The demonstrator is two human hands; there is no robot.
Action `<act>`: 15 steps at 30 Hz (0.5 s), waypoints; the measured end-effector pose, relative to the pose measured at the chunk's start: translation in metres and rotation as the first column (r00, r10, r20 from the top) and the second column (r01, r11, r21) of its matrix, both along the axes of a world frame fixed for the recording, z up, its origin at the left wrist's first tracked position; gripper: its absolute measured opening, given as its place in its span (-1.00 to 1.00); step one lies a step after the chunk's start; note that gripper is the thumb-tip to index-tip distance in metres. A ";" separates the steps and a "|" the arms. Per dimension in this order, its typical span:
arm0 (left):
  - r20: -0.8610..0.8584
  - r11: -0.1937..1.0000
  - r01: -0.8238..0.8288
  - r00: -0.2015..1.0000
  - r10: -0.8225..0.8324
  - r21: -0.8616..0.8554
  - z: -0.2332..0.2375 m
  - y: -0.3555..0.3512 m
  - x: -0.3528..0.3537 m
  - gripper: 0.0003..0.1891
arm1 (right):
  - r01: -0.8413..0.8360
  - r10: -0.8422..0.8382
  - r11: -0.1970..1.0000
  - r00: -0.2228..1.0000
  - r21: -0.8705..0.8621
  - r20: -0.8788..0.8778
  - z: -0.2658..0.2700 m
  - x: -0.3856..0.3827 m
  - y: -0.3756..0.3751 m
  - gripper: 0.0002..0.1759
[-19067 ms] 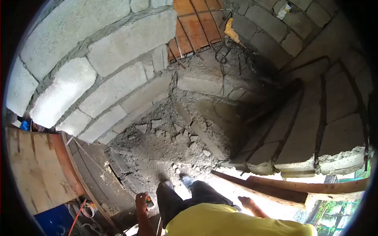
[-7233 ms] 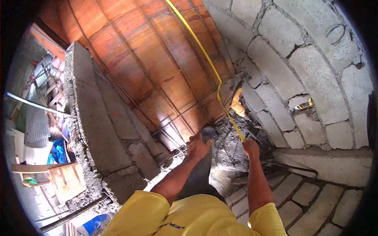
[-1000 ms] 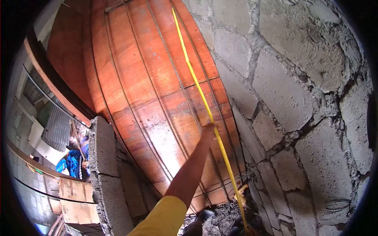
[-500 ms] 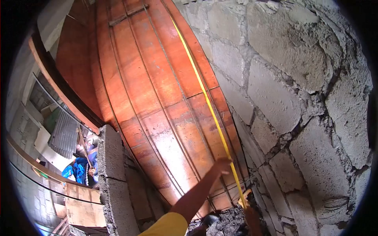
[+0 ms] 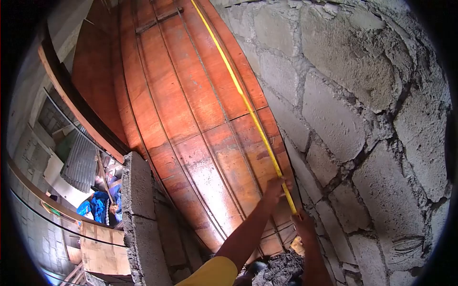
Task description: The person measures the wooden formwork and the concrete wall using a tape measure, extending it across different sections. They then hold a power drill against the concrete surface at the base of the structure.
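Observation:
A yellow measuring tape (image 5: 244, 97) runs lengthwise along the right side of an orange-red panel (image 5: 210, 143) crossed by thin metal bars. My left hand (image 5: 275, 189) is at the tape near the panel's lower right, its fingers closed around the strip. Just below and to the right, my right hand (image 5: 302, 223) holds the tape's lower end between closed fingers. A small yellowish block (image 5: 297, 245) lies beneath my right hand, partly hidden by the forearm.
A rough stone wall (image 5: 334, 119) rises along the right. Concrete blocks (image 5: 140, 190) stand at the lower left, with corrugated metal (image 5: 79, 162) and blue cloth (image 5: 98, 207) beyond. Dark rubble (image 5: 281, 270) lies at the panel's foot.
My right hand has moved up with the tape's lower end. My left hand has shifted slightly down the panel and closed on the tape. The yellowish block shows more below.

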State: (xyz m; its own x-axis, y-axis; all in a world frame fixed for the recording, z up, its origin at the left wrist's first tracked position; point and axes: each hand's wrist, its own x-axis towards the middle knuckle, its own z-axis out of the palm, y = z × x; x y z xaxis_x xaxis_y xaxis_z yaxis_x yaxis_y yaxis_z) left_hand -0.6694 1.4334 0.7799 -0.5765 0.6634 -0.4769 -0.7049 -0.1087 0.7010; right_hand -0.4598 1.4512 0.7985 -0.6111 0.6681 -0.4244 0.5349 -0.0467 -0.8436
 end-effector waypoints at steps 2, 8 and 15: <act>0.016 0.999 -0.023 1.000 0.022 0.035 0.014 0.008 -0.024 -0.83 | -0.030 0.030 0.999 1.000 0.019 0.008 0.001 0.038 -0.002 -0.70; -0.167 0.992 -0.124 0.979 0.117 -0.033 0.018 0.027 -0.102 -0.82 | -0.222 0.155 0.935 0.957 0.276 0.244 -0.069 0.233 -0.043 -0.55; -0.264 0.999 -0.022 0.964 0.015 -0.024 0.015 0.010 -0.118 -0.70 | -0.100 0.098 0.995 0.956 -0.008 0.276 -0.049 0.204 -0.078 -0.71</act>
State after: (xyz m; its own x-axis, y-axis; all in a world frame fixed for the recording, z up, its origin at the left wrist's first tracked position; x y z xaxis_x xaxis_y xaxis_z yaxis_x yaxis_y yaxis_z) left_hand -0.7871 1.4436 0.7952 -0.6964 0.6408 -0.3233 -0.4926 -0.0992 0.8646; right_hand -0.2557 1.3735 0.7498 -0.5340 0.6131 -0.5822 0.7484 0.0224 -0.6629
